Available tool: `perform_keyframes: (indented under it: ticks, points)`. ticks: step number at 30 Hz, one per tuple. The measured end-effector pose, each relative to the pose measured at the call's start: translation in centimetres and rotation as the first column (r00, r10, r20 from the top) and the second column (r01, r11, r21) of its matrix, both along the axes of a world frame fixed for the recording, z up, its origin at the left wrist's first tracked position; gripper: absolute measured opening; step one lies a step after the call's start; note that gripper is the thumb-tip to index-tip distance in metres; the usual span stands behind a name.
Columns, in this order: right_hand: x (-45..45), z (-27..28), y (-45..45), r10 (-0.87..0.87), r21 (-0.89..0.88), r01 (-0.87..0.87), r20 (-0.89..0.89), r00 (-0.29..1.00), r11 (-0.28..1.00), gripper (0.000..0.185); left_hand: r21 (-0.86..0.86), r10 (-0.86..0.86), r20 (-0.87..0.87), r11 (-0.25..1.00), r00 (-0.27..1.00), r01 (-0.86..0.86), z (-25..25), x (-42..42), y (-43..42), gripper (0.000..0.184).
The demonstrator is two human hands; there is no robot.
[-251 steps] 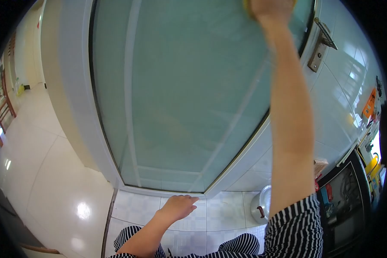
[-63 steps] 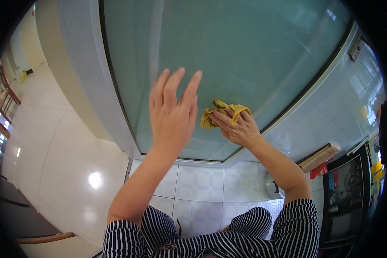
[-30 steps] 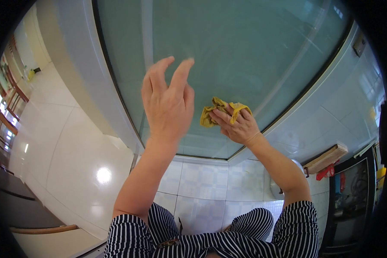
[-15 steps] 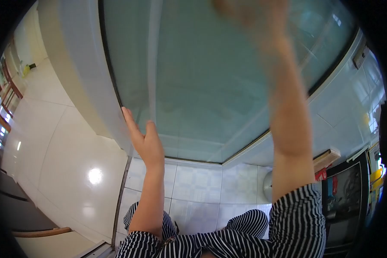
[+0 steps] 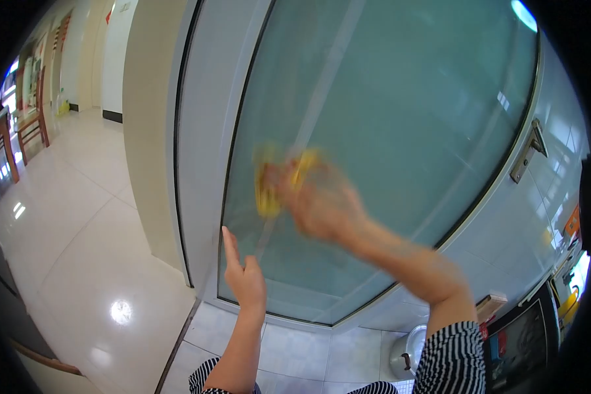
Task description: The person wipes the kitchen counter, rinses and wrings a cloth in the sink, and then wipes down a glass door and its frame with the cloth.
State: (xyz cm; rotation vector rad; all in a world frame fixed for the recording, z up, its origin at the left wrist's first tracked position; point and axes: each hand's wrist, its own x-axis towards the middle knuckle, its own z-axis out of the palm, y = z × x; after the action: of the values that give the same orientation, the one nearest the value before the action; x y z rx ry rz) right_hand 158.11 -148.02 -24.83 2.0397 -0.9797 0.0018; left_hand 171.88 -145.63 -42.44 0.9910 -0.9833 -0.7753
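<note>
A yellow cloth is pressed to the frosted glass panel, near the panel's left side. My right hand, blurred by motion, holds the cloth, which shows on both sides of the fingers. Lower and to the left, my left hand rests at the panel's left edge beside the pale frame. Its fingers point up, the thumb stands apart from them, and nothing is in it.
A door handle sticks out at the right. Below it stand a metal pot and a black cabinet. Wooden chairs are at the far left. A dark strip crosses the floor.
The view has turned left. My right hand has come down and left across the glass from the top, with the yellow cloth now visible. My left hand remains at the panel's left edge.
</note>
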Motion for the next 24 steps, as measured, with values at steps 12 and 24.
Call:
perform_keyframes:
  ticks: [12,24]
  points:
    - [8.5,4.6,-6.5,0.389,-0.607,-0.19,0.214,0.896,0.771,0.046,0.133,0.085,-0.591,0.991,0.802,-0.007,2.4,4.3,-0.6,0.054]
    - [3.4,-24.8,2.4,-0.337,0.779,-0.105,0.383,0.86,0.618,0.026,0.049,0.075,-0.559,0.997,0.826,-0.057,3.8,6.9,0.7,0.047]
